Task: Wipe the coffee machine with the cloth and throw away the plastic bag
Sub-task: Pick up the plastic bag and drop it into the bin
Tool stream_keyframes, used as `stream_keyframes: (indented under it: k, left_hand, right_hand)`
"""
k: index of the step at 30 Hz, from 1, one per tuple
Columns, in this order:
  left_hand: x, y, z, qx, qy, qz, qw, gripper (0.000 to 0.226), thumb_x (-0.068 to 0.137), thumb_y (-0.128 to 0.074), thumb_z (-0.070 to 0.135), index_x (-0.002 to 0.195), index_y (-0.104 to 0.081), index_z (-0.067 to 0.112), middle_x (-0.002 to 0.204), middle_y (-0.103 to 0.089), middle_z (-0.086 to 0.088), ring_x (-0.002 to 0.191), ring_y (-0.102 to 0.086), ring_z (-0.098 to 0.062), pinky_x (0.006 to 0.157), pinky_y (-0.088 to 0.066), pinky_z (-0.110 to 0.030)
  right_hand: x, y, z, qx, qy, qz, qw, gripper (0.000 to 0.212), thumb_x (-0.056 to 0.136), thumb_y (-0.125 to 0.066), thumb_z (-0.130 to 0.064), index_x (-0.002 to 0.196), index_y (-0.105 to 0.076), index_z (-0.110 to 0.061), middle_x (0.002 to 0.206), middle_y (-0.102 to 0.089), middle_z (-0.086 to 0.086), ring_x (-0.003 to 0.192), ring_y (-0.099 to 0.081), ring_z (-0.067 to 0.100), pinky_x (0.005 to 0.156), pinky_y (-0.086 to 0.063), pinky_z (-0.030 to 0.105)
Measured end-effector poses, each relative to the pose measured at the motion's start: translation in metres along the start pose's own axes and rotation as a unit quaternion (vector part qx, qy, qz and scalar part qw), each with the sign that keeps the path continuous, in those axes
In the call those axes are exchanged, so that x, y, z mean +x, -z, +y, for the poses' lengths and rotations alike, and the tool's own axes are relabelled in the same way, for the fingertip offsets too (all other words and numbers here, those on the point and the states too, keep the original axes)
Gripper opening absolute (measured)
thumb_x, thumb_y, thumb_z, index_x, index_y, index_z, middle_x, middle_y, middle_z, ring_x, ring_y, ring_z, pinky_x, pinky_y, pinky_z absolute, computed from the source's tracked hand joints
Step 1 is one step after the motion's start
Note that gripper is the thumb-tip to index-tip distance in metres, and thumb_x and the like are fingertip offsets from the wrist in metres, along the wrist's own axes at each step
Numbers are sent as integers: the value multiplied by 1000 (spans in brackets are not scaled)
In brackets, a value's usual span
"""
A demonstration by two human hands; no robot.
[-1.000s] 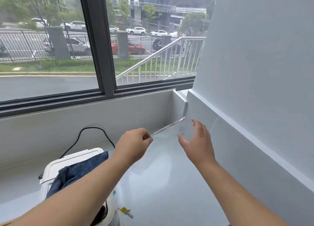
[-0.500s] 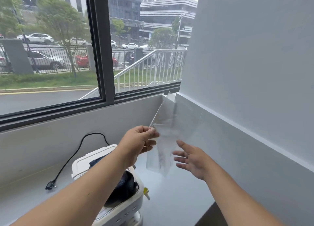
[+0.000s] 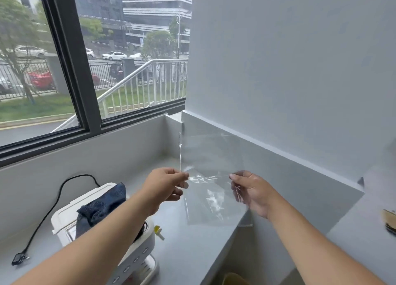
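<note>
Above the counter [image 3: 192, 252], your left hand [image 3: 165, 185] and right hand [image 3: 252, 191] pinch the plastic bag [image 3: 214, 177]; crumple it small before binning.

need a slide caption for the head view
Both hands, left hand and right hand, hold a clear plastic bag above the counter; cloth lies on the coffee machine.

i'm seeing the cloth [image 3: 102, 205] lying on the coffee machine [image 3: 70, 216] at lower left, the plastic bag [image 3: 212, 177] hanging at centre.
</note>
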State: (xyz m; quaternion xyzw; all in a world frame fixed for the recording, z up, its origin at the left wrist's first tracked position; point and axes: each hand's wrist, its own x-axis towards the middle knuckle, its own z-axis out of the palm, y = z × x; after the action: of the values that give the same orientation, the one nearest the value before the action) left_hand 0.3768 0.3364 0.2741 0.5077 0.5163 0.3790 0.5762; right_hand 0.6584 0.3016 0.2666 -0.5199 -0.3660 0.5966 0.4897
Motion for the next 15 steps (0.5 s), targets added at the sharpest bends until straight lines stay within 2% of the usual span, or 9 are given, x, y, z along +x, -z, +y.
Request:
stream_keyframes:
  k: [3,7,9,12,15]
  left_hand:
    - [10,-25,1,22,11,-18,1000,17,95,-76,23,96,-79,6,72,-77,-3,52,-61,-14,54,-57,-24]
    - [28,-67,3,17,22,-61,998,11,98,-69,14,107,-76,15,71,-73,-5,51,-58,-13,54,-55,-23]
    - [38,-90,2,0,30,-79,996,22,99,-64,8,110,-75,23,69,-70,-5,51,-55,-13,56,-54,-24]
    - [53,-125,1,-20,36,-92,995,27,102,-57,3,103,-77,20,65,-65,-4,51,-50,-13,57,-52,-24]
    - [63,-161,5,-14,27,-111,993,40,98,-52,-5,77,-77,19,66,-66,-2,52,-55,-14,53,-52,-23]
  right_hand:
    - [-8,34,-6,-45,12,11,999,7,93,-72,-9,100,-72,-10,69,-66,9,54,-54,18,48,-41,26]
    - [-15,82,-13,-59,16,35,998,28,100,-53,1,121,-70,-9,65,-66,13,50,-52,21,46,-39,27]
    - [-18,108,-16,-56,23,45,997,37,100,-49,3,124,-71,-13,66,-63,13,55,-54,23,48,-40,28]
    - [-19,143,-19,-50,23,62,997,38,100,-50,3,102,-82,-18,75,-57,16,67,-62,25,51,-45,27]
    - [-16,176,-22,-36,21,65,997,39,101,-53,2,82,-81,-16,70,-69,13,57,-63,20,51,-46,29]
